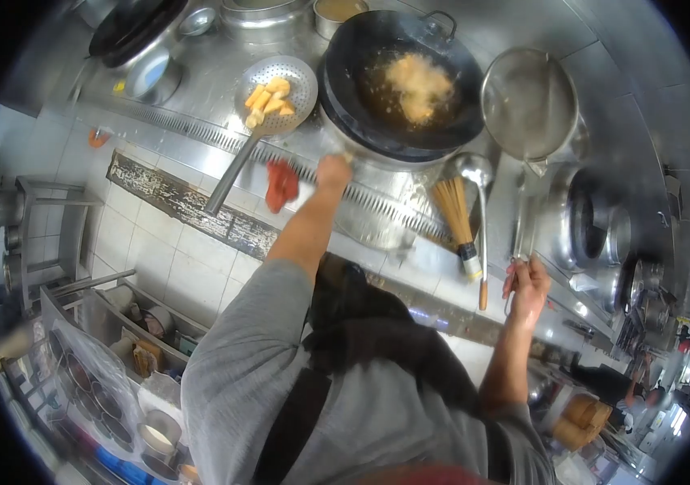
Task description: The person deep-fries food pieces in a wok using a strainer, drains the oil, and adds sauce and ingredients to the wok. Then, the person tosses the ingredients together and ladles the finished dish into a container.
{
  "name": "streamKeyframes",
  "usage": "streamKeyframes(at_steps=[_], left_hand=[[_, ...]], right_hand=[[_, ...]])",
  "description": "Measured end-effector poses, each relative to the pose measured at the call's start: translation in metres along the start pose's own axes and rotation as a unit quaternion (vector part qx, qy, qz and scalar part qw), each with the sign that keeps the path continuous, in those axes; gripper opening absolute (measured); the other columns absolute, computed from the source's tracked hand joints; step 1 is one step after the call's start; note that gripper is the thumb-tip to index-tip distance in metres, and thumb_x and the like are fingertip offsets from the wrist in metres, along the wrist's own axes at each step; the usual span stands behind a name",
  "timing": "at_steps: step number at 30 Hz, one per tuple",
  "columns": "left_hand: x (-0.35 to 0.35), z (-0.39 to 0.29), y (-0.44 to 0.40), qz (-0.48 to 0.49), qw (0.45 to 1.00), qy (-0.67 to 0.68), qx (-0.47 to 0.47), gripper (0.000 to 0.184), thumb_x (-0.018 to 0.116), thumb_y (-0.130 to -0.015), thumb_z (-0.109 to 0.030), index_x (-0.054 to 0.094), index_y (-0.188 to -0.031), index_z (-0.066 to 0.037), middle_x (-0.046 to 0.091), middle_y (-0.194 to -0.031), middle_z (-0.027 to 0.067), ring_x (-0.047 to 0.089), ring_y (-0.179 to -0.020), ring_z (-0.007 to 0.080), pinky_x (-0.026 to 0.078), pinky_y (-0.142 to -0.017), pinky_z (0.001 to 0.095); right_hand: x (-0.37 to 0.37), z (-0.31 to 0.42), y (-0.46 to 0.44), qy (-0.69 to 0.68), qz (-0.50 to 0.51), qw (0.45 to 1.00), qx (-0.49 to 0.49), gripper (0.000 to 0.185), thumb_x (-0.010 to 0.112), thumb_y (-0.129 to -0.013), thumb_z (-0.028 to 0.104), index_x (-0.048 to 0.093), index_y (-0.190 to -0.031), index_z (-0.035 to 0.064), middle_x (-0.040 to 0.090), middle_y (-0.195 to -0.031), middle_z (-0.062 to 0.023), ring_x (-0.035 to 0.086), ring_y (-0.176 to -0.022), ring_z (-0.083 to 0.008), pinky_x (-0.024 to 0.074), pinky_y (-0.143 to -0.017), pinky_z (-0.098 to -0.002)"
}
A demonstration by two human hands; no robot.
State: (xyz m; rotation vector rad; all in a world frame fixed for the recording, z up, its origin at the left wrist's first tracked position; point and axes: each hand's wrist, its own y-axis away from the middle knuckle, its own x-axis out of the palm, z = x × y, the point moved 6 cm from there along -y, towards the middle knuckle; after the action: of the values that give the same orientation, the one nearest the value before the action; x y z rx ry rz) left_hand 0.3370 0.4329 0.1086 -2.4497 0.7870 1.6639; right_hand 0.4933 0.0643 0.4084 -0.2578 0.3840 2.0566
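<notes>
My left hand (pixel 334 171) is closed at the near edge of a black wok (pixel 346 56); what its fingers hold, if anything, is hidden. Pale golden food (pixel 419 87) bubbles in dark oil inside the wok. On the right, my right hand (pixel 529 281) has its fingers closed around the lower end of the long handle of a round mesh strainer (pixel 529 101), whose head is beside the wok's right rim. Left of the wok rests a perforated skimmer (pixel 298 90) with fried yellow pieces (pixel 266 102) in it. A red cloth (pixel 282 184) lies near my left hand.
Between wok and right hand lie a bamboo brush (pixel 454 212) and a ladle (pixel 482 230) with a wooden handle end. Metal pots (pixel 264 20) line the back; a metal bowl (pixel 153 77) stands left. More pans (pixel 584 218) are at right. Another person (pixel 640 396) is far off, lower right.
</notes>
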Motion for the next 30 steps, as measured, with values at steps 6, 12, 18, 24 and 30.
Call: streamKeyframes(at_steps=[6, 12, 18, 24, 30], left_hand=[[-0.012, 0.017, 0.006, 0.052, 0.995, 0.052, -0.060, 0.040, 0.061, -0.075, -0.041, 0.067, -0.087, -0.004, 0.066, -0.097, 0.0148, 0.063, -0.088, 0.0327, 0.049, -0.079, 0.0407], [-0.101, 0.042, 0.044, -0.004, 0.985, 0.167, -0.037, 0.048, 0.064, -0.068, -0.044, 0.067, -0.076, 0.003, 0.064, -0.071, 0.0233, 0.065, -0.071, 0.0333, 0.049, -0.067, 0.0394], [-0.225, -0.040, 0.032, -0.108, 0.991, 0.065, 0.049, 0.039, 0.064, -0.070, -0.035, 0.066, -0.082, 0.002, 0.064, -0.083, 0.0249, 0.063, -0.084, 0.0371, 0.049, -0.076, 0.0427], [-0.299, -0.076, 0.095, -0.293, 0.951, 0.077, 0.060, 0.040, 0.061, -0.077, -0.037, 0.065, -0.086, 0.001, 0.064, -0.082, 0.0236, 0.062, -0.084, 0.0380, 0.048, -0.078, 0.0445], [-0.282, 0.032, 0.277, -0.253, 0.941, 0.209, -0.085, 0.045, 0.051, -0.089, -0.037, 0.068, -0.068, -0.001, 0.060, -0.055, 0.0151, 0.061, -0.054, 0.0230, 0.047, -0.057, 0.0353]], right_hand=[[-0.027, -0.013, -0.012, -0.012, 0.008, 1.000, -0.013, 0.011, 0.048, -0.087, 0.005, 0.054, -0.084, -0.0041, 0.054, -0.065, -0.0067, 0.045, -0.039, -0.0100, 0.0323, -0.032, -0.0232], [-0.041, -0.027, -0.031, -0.013, 0.034, 0.999, -0.029, 0.017, 0.048, -0.087, 0.005, 0.056, -0.095, -0.0086, 0.055, -0.064, -0.0074, 0.045, -0.038, -0.0110, 0.0334, -0.032, -0.0253], [-0.016, -0.037, -0.063, 0.078, 0.088, 0.992, -0.039, 0.033, 0.046, -0.082, 0.004, 0.056, -0.112, -0.0054, 0.056, -0.060, -0.0071, 0.049, -0.039, -0.0126, 0.0363, -0.035, -0.0274], [0.003, -0.026, -0.077, 0.084, 0.088, 0.989, -0.084, 0.014, 0.045, -0.081, 0.002, 0.059, -0.084, -0.0030, 0.056, -0.059, -0.0086, 0.049, -0.037, -0.0136, 0.0352, -0.033, -0.0291], [0.001, -0.009, -0.084, 0.214, 0.091, 0.965, -0.124, 0.034, 0.049, -0.077, 0.007, 0.061, -0.109, 0.0027, 0.063, -0.071, -0.0188, 0.062, -0.056, -0.0275, 0.0482, -0.057, -0.0386]])
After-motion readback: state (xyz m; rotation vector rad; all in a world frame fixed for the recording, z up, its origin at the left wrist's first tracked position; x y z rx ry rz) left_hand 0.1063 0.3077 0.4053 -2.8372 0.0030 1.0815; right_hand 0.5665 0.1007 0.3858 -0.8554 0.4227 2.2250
